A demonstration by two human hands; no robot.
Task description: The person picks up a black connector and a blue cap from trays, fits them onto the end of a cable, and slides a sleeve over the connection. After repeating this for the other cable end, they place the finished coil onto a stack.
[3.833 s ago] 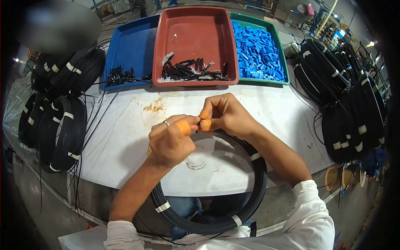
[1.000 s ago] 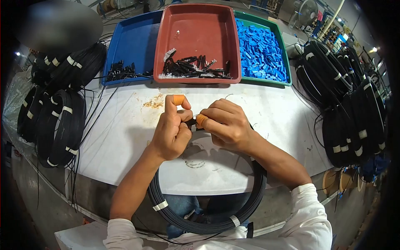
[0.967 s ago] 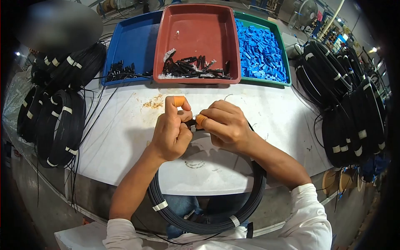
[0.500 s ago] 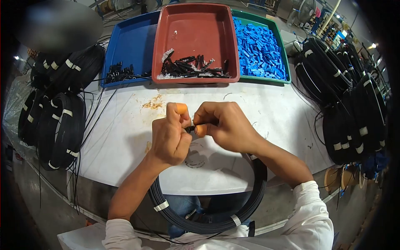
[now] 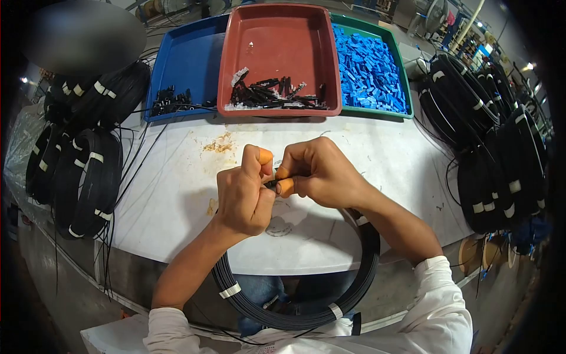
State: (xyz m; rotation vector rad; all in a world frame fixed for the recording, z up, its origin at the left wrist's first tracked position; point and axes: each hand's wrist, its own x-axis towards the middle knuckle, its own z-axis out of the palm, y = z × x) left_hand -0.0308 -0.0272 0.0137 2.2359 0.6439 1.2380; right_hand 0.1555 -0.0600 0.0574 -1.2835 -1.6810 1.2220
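Note:
My left hand (image 5: 243, 192) and my right hand (image 5: 321, 174) meet over the white table (image 5: 188, 171), fingers closed around a small black part (image 5: 272, 184) between them. Orange tape or finger covers wrap some fingertips of both hands. Most of the small part is hidden by the fingers. Below the hands a coil of black cable (image 5: 295, 320), bound with white bands, hangs over the table's front edge at my lap.
Behind the hands stand a blue tray (image 5: 186, 53) with black pieces, a red tray (image 5: 280, 47) with black and clear pieces, and a green tray (image 5: 402, 76) full of blue pieces. Banded black cable coils flank the table at left (image 5: 88, 177) and right (image 5: 495, 171).
Both hands still pinch the small black part. They have shifted very slightly, the right hand a little up and left. The view has moved a little too.

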